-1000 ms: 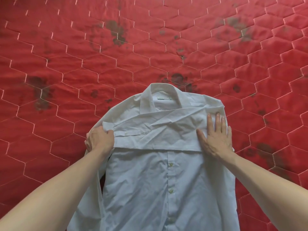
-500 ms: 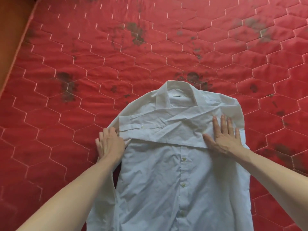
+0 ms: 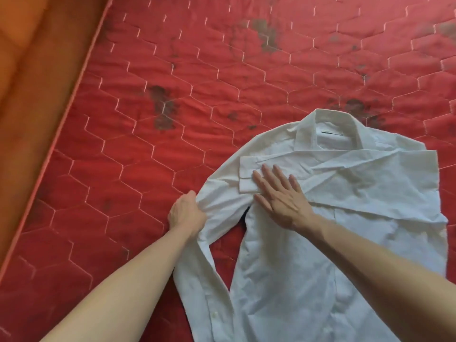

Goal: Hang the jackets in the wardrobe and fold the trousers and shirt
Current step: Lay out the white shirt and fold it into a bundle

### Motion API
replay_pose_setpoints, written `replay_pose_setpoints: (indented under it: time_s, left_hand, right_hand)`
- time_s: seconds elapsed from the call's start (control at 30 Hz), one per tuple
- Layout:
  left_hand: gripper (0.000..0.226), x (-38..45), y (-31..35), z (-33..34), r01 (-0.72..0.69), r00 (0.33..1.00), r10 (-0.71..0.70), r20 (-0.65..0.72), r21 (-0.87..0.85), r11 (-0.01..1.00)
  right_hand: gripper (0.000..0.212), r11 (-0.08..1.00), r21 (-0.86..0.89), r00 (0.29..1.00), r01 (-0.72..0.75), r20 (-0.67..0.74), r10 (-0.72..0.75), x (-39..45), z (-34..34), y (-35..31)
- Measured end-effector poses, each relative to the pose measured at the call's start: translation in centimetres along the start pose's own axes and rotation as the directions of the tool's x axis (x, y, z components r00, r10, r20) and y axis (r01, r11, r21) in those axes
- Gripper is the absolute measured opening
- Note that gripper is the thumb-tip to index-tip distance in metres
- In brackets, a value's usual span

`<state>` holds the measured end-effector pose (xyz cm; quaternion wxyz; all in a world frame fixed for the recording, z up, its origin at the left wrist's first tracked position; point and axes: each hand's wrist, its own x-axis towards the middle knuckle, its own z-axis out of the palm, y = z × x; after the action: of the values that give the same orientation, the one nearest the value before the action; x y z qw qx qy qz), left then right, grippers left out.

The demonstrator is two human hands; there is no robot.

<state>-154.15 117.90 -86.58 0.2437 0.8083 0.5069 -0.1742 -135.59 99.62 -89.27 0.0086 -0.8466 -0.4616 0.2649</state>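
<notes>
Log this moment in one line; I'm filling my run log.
step: shirt fold | left hand: grips shirt sleeve | right hand: flat, pressing folded cuff | surface: red quilted mattress

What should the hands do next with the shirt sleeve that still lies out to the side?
Probably fold it across: the left hand grips the loose sleeve at the shoulder while the right hand presses the folded cuff flat on the shirt.
</notes>
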Motion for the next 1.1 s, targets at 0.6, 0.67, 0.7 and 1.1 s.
replay_pose_setpoints:
  time_s: [0.6,0.67,0.7,1.1]
  left_hand:
    - [0.038,7.7,-14.2,-12.3,-0.037,0.975,0.064,0.212,-0.128,0.991]
    - [0.034,7.9,-13.9,-12.3,-0.051,0.978,0.081,0.192,-0.159,0.986]
    - [0.033,7.9,-13.7,-12.3,-0.047,0.983,0.079,0.168,-0.188,0.981]
    - [0.022,10.8,-14.2,-13.3,-0.011,0.963,0.077,0.259,-0.249,0.968]
  right_hand:
    - [0.054,0.985,-0.135,0.946,0.106,-0.290,-0.142,5.7,-3.6,-7.9]
    - [0.056,0.950,-0.197,0.939,0.242,-0.198,-0.280,8.1,-4.6,-9.7]
    - [0.054,0.935,-0.237,0.948,0.265,-0.114,-0.297,9.3,-5.1,-10.3]
    - [0.023,0.982,-0.161,0.939,-0.097,-0.341,0.037,14.3,-9.1,-9.0]
